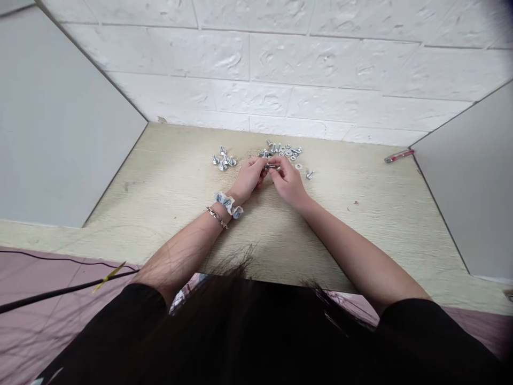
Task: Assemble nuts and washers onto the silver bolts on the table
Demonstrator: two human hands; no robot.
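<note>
My left hand (pixel 250 179) and my right hand (pixel 285 179) meet over the wooden table (pixel 172 182), fingers pinched together on a small silver bolt (pixel 271 167) held between them. Just beyond the fingertips lies a loose heap of silver nuts and washers (pixel 285 150). A single washer (pixel 298 166) and a lone bolt (pixel 309 174) lie to the right of my right hand. A group of several assembled bolts (pixel 223 160) stands to the left of my left hand. My left wrist wears a scrunchie and a chain bracelet.
A red and silver lighter-like object (pixel 398 156) lies at the table's far right by the grey side panel (pixel 473 176). Another grey panel (pixel 60 123) closes the left side. A white brick wall (pixel 280 69) stands behind. A black cable (pixel 60 291) crosses the pink cloth at lower left.
</note>
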